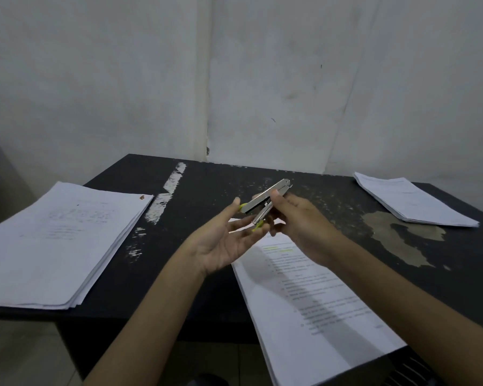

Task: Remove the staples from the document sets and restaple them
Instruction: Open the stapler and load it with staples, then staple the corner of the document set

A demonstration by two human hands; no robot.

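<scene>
stapler (266, 200) splayed open, long axis diagonal, nose far-right

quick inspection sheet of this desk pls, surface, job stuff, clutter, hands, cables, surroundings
surface: black table, worn pale patch at right, white streak toward the left.
job's things: metal stapler hinged open, held above the table; paper stack at left; printed document under the hands, overhanging the near edge; smaller stack far right.
clutter: small brown speck on the left stack's corner.
grippers: right hand grips the stapler, thumb on top; left hand palm up, straight fingers touching its near end.
cables: nothing seen.
surroundings: stained whitish wall behind the table.
</scene>
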